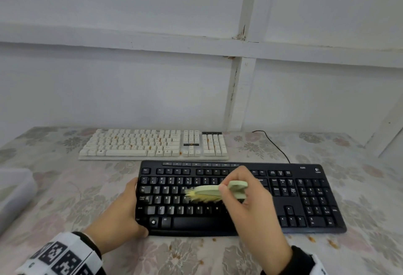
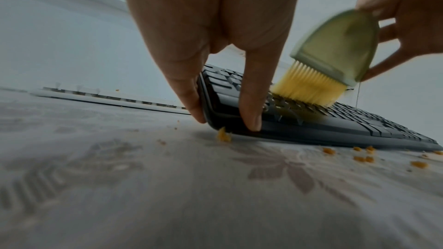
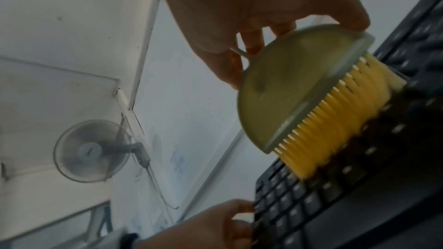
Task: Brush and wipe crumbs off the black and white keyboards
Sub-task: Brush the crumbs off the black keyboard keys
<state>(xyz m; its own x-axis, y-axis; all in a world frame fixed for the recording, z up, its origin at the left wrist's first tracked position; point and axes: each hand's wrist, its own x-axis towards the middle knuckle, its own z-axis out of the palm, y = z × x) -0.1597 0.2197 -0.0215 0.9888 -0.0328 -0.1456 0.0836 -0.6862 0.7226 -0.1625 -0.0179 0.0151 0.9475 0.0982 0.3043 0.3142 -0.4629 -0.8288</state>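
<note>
My left hand (image 1: 122, 211) grips the black keyboard (image 1: 305, 198) on the table; my right hand (image 1: 250, 205) pinches the brush (image 1: 214, 191). Hard strokes could scatter crumbs (image 2: 359, 155) toward the dirty white keyboard (image 1: 152, 143).

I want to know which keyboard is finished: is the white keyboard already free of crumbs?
No, the white keyboard still has orange crumbs scattered across its keys in the head view.

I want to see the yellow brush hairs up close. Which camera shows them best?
The right wrist view: the brush's yellow bristles fill it, pressed on the black keyboard. The left wrist view shows them smaller, side-on; the head view shows only a blurred tuft.
</note>
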